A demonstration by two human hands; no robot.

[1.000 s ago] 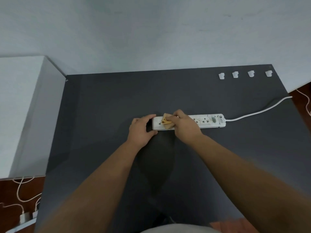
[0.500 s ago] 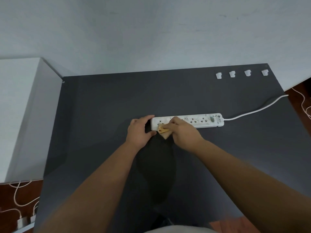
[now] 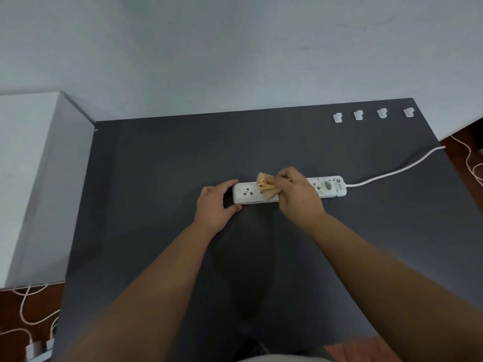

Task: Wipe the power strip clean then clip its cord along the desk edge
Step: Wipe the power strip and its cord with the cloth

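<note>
My left hand (image 3: 213,205) pinches the power strip's (image 3: 247,193) end so it won't slide mid-desk (image 3: 156,178). My right hand (image 3: 296,197) fingers close on a cloth (image 3: 266,188), rubbing the sockets. Clips (image 3: 359,115) wait unused at the far edge.

My left hand (image 3: 214,205) sits at about eleven o'clock, thumb and forefinger curled around the strip (image 3: 245,192) end. My right hand (image 3: 298,195), at one o'clock, pinches a folded cloth (image 3: 265,188) and presses it down. Both forearms are bare and outstretched.
</note>
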